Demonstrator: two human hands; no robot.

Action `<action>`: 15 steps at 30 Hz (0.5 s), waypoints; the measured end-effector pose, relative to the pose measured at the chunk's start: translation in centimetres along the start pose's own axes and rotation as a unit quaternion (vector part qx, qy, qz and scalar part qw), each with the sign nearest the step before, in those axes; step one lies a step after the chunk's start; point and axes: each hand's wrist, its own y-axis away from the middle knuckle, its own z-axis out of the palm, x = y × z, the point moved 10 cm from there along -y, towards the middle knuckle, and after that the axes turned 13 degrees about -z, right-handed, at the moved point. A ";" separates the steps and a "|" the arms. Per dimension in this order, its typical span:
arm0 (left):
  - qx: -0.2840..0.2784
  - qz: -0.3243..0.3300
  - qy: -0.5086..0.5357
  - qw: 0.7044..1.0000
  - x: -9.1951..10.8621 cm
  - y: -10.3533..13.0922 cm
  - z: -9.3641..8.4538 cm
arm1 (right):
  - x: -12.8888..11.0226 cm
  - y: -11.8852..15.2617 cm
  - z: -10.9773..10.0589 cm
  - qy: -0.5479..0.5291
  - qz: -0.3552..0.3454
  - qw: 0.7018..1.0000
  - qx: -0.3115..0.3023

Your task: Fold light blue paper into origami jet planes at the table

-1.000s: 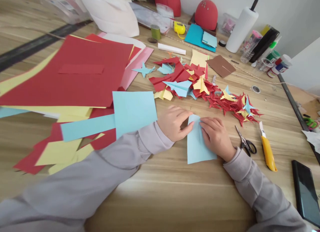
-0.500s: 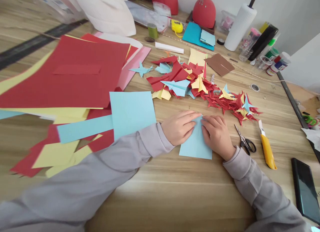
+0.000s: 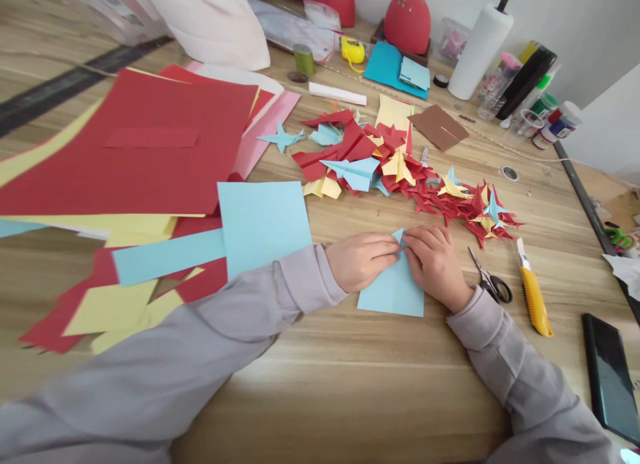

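Left of the black-handled metal scissors (image 3: 489, 279), a light-blue, pointed paper sheet (image 3: 393, 295) extends lengthwise away from the wearer, its far end held by the left hand (image 3: 363, 261) and scissors-side right hand (image 3: 434, 264).

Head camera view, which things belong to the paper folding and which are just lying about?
Belonging: light blue sheet under the left hand and right hand; probably folded paper pieces.

Lying about, it seems: scissors, yellow cutter, phone, tape measure.
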 end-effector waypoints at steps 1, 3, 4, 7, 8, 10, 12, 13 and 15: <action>0.001 0.001 -0.001 1.000 0.0 0.0 0.0 | 0.1 0.0 0.0 -0.001 0.006 1.000 -0.002; 0.003 0.003 -0.001 1.000 0.1 -0.1 0.0 | 0.2 0.1 0.2 0.001 0.014 1.000 -0.010; 0.005 0.005 -0.001 1.000 0.1 -0.1 -0.1 | 0.3 0.1 0.3 0.005 0.016 1.000 -0.015; 0.010 0.004 0.006 1.000 0.2 0.0 -0.2 | 0.4 0.2 0.8 0.028 0.017 0.999 -0.039; 0.007 0.001 0.008 1.000 0.1 0.0 -0.2 | 0.4 0.2 1.0 0.036 0.018 0.998 -0.046; 0.002 -0.017 0.011 1.000 -0.2 0.0 -0.2 | 0.6 0.3 1.2 0.045 0.023 0.997 -0.056; 0.014 -0.063 0.010 0.998 -1.2 -0.1 -0.4 | 0.6 0.3 1.3 0.050 0.025 0.997 -0.060; 0.025 -0.090 0.009 0.996 -1.8 -0.1 -0.6 | 0.6 0.3 1.3 0.051 0.026 0.997 -0.061; 0.040 -0.126 0.005 0.991 -2.5 -0.1 -0.8 | 0.6 0.4 1.3 0.050 0.027 0.996 -0.062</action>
